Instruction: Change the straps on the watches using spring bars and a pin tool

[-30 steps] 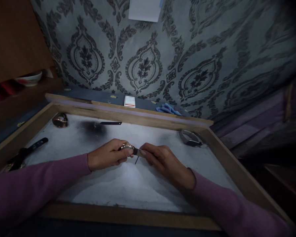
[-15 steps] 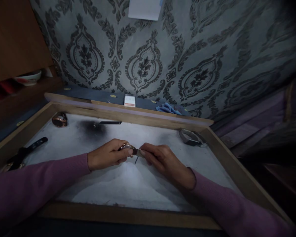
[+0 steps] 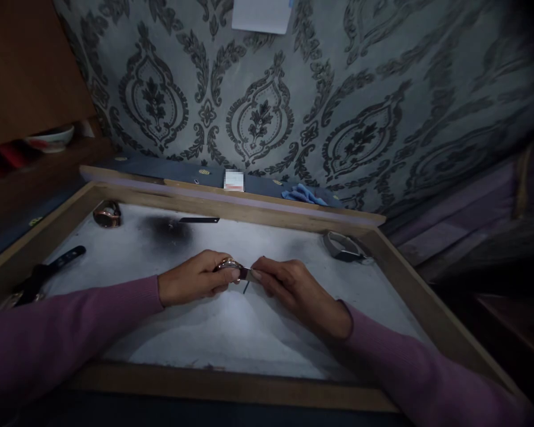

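Observation:
My left hand (image 3: 196, 277) is closed around a wristwatch (image 3: 229, 264) with a shiny rose-gold-toned case, thumb along its near side. From the case a short dark strap (image 3: 244, 273) runs to the right, where the fingertips of my right hand (image 3: 293, 290) pinch its end. The strap's far end is hidden in those fingers, so I cannot tell if a small tool is in them too. Just below, a thin dark strip (image 3: 246, 287) shows against the white surface. Both hands are over the middle of a wooden-framed tray (image 3: 231, 382).
Inside the tray lie a rose-gold watch (image 3: 107, 214), a black-strapped watch (image 3: 40, 277), a flat black strip (image 3: 199, 220) and a watch with a grey band (image 3: 343, 247). Behind the raised rim are a blue cloth (image 3: 303, 194) and a small white box (image 3: 234, 180).

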A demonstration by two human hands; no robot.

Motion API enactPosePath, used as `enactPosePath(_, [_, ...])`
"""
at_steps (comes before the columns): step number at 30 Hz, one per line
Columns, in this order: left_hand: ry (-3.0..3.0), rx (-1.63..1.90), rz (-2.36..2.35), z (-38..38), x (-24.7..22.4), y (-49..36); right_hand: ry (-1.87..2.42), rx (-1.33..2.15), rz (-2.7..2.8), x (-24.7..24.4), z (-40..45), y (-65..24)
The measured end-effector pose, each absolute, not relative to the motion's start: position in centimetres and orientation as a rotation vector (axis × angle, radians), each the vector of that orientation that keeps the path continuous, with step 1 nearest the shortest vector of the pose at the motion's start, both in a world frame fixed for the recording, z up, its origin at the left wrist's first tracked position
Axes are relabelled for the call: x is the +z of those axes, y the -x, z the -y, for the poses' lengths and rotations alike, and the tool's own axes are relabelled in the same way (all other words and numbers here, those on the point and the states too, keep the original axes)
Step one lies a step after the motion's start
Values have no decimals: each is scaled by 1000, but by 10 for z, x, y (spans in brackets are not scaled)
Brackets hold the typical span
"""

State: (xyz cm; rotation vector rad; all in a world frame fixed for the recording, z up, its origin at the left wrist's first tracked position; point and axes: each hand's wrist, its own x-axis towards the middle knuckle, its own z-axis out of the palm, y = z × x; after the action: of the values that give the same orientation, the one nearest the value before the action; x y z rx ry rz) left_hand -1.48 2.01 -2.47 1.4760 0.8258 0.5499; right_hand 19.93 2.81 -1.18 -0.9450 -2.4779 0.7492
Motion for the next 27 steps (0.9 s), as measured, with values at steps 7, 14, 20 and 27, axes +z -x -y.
enactPosePath(7, [-1498, 536, -825, -21, -27, 15, 963, 755, 2490, -12, -28, -199])
enactPosePath(14, [-1627, 541, -869, -19, -24, 15, 984, 730, 2520, -11, -26, -198])
enactPosePath(20, [-1765, 575, -891, -18, -19, 15, 1036, 770, 2517, -8, -24, -197])
enactPosePath(27, [-1918, 576, -946, -18, -18, 15, 1033, 1075, 2381, -11, -23, -196])
